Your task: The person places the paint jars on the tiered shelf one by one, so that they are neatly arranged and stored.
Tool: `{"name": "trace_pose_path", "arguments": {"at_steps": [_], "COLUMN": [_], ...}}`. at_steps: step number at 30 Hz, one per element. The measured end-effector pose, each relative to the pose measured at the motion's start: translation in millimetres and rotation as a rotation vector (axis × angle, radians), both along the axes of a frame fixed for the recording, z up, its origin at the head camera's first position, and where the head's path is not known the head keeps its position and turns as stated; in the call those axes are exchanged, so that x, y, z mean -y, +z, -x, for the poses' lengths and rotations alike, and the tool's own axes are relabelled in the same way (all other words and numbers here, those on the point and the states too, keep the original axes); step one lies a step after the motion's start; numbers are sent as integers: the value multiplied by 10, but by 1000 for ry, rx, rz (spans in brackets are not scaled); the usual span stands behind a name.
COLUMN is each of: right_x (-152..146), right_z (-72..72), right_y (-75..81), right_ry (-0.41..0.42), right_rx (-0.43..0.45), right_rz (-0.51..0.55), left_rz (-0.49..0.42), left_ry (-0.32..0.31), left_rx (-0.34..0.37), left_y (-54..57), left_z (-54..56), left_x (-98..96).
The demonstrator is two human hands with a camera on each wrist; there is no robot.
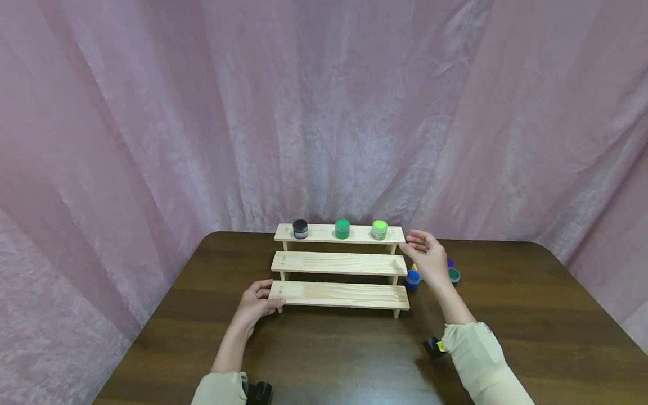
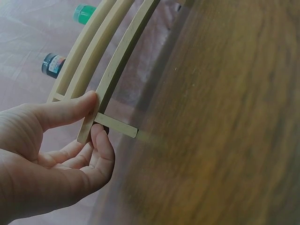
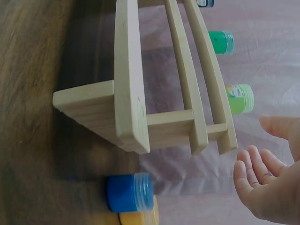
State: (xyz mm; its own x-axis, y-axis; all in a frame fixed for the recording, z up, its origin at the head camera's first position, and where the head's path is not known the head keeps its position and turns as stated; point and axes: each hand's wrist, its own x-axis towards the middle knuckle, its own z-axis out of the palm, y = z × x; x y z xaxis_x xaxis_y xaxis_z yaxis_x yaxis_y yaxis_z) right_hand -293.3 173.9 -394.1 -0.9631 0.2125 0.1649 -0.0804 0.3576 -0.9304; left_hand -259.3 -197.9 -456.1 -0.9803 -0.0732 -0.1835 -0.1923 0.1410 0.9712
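A three-step wooden rack [image 1: 339,263] stands on the table. My left hand [image 1: 255,306] grips the left end of its lowest shelf, and in the left wrist view the thumb [image 2: 86,103] lies on top with fingers beneath. Along the top shelf sit a black paint jar [image 1: 301,229], a green paint jar [image 1: 342,229] and a light green paint jar [image 1: 379,229]. My right hand [image 1: 429,261] hovers just off the right end of the upper shelves. Its fingers [image 3: 262,171] are loosely bent, and it holds nothing in the right wrist view.
Right of the rack a blue jar [image 1: 412,280] stands in front of a yellow jar [image 3: 136,217]. Beyond the right wrist are a purple-blue jar [image 1: 450,262] and a dark green jar [image 1: 454,275], partly hidden. A pink curtain [image 1: 324,112] hangs behind the brown table [image 1: 344,360].
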Motion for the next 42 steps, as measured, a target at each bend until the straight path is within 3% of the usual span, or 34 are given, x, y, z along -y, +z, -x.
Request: {"name": "trace_pose_path", "arguments": {"at_steps": [12,24,33,42], "right_x": [-143,-286,-399,-519], "right_z": [-77,-115,-149,-163], "right_y": [-80,-262,-301,-342], "right_ry": [-57,-116,-140,-169], "right_rx": [48,21,34,36], "right_rz": [14,43,32,7], "left_rz": [9,6,-33,17], "left_ry": [1,-3,-30,6], "left_rx": [7,30,-25,42], "left_y": [8,-4,-22,2], "left_z": [20,4,-11,15], "left_x": [-7,3,31,10]}}
